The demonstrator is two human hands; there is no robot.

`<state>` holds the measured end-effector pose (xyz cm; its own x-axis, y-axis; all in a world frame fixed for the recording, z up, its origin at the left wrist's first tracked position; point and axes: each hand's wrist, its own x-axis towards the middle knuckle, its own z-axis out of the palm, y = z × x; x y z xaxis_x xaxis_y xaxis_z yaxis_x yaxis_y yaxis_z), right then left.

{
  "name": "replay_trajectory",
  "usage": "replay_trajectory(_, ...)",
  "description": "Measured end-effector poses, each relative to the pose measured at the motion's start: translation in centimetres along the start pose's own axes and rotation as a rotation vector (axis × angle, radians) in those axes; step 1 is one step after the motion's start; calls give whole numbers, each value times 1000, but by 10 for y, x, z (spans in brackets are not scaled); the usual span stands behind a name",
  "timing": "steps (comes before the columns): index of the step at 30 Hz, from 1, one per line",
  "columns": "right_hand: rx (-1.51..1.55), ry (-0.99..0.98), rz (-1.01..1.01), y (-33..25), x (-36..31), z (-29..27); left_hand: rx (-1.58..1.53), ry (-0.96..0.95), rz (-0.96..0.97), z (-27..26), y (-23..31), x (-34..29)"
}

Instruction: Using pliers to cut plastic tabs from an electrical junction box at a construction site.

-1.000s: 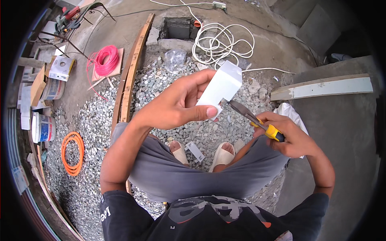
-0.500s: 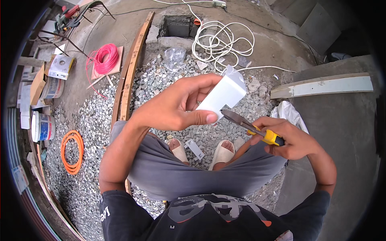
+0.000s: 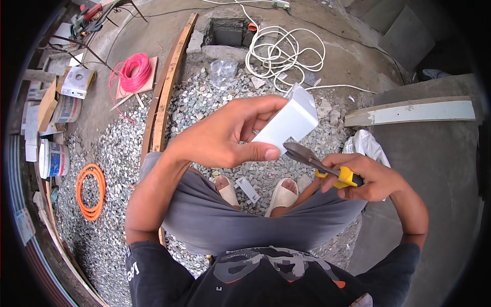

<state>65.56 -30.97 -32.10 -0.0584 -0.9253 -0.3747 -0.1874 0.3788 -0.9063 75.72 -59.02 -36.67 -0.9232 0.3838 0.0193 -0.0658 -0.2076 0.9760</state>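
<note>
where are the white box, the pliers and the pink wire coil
white box (image 3: pixel 292 120), head view, on its broad face
pliers (image 3: pixel 303 153), head view, on the metal jaws
pink wire coil (image 3: pixel 135 71), head view, on the coil's loops

The left hand (image 3: pixel 225 135) gripped a white rectangular box (image 3: pixel 289 120) between thumb and fingers, holding it tilted above the gravel (image 3: pixel 204 102). The right hand (image 3: pixel 365 176) was closed around the yellow handles of a pair of pliers (image 3: pixel 319 163), whose dark jaws touched the near lower corner of the box. Both sandalled feet (image 3: pixel 255 189) rested on the gravel below. A coiled white cable (image 3: pixel 284 51) lay at the far side, beside a square pit (image 3: pixel 227 33). A pink wire coil (image 3: pixel 134 71) lay far left, an orange coil (image 3: pixel 89 189) near left, and a white plank (image 3: pixel 414 110) to the right.
</note>
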Motion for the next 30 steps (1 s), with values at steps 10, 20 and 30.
replay_trajectory(10, 36, -5, 25, 3, 1, 1, 69, 5, -65, -3, 2, -3)
replay_trajectory(20, 102, -37, 50, 5, 1, 2, 236, 14, 100, -7, -6, -2)
replay_trajectory(30, 97, -74, -6, 11, 0, 2, 178, -14, 96, -7, -3, -1)
